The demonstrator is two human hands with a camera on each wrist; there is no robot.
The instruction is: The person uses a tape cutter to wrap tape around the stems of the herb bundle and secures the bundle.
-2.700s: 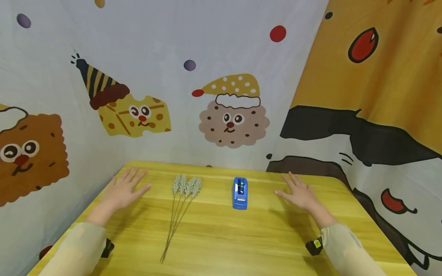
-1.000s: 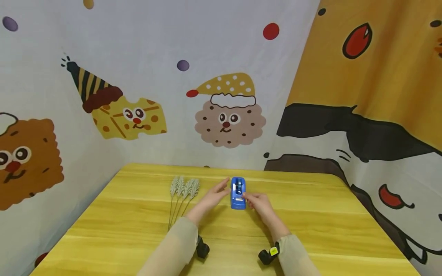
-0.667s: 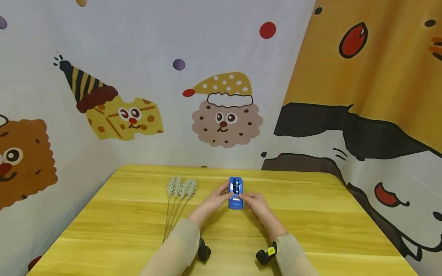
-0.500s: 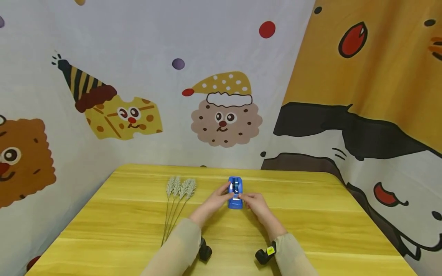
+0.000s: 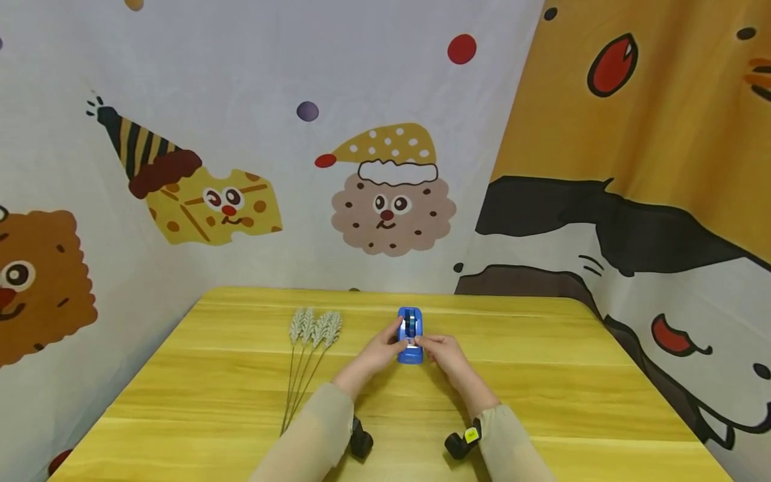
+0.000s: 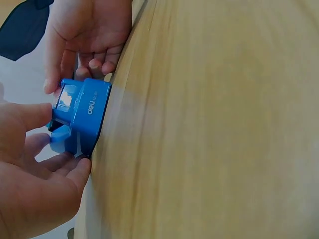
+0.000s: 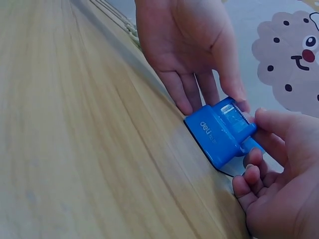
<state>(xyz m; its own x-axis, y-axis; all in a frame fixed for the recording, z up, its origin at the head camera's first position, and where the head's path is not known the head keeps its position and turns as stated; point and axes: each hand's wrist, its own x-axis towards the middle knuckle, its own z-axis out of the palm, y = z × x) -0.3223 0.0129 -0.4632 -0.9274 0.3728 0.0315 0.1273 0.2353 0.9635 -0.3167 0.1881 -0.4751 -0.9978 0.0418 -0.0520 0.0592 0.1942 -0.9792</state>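
Between two grips (image 5: 378, 352) (image 5: 448, 353): one tape dispenser (image 7: 215, 134).

One blue tape dispenser (image 5: 411, 353), mid-dial! Two hands: left hand (image 5: 377, 349) at eight o'clock, right hand (image 5: 448, 355) at four! Four wheat-like stalks (image 5: 308, 328) at nine! Two black wrist cameras (image 5: 361, 440), seven and five! One wooden table (image 5: 542, 375) beneath!

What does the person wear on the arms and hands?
The left sleeve and right sleeve are long, pale beige. Beside them sit a black left camera and a black right camera, the latter with a yellow label. The left hand and right hand wear no gloves.
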